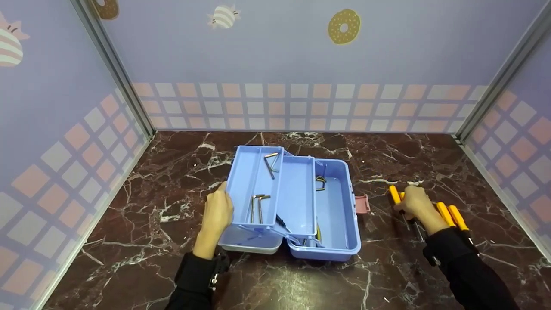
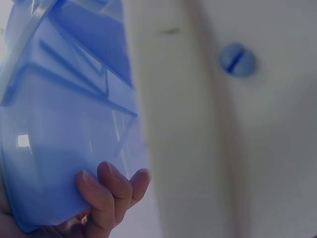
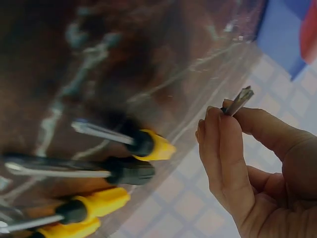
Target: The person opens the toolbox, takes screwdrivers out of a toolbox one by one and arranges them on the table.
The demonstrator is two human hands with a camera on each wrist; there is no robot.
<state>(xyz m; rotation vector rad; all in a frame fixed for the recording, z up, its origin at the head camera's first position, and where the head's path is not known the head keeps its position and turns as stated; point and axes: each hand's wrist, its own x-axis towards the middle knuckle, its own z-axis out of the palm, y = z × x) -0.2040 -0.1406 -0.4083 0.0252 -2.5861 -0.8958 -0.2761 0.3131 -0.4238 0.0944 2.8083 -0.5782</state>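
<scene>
A light-blue toolbox [image 1: 354, 224] stands with its tiered trays spread out to the left. My left hand [image 1: 218, 209] grips the outer left edge of the raised upper tray [image 1: 243, 183]; its fingers [image 2: 114, 186] curl against the blue plastic in the left wrist view. L-shaped hex keys [image 1: 259, 209] lie in that tray. To the right of the box, my right hand [image 1: 416, 202] pinches a screwdriver [image 3: 240, 101], its metal tip poking out between thumb and fingers. Most of it is hidden in the hand. Yellow-handled screwdrivers [image 3: 106, 203] and a black-handled one [image 3: 131, 171] lie close by.
A pink latch [image 1: 362, 204] sticks out from the box's right side. Inside the box are a metal buckle-shaped piece [image 1: 320, 183] and a partly hidden yellow item [image 1: 318, 232]. Patterned walls [image 1: 301, 103] border the dark marbled table [image 1: 172, 232].
</scene>
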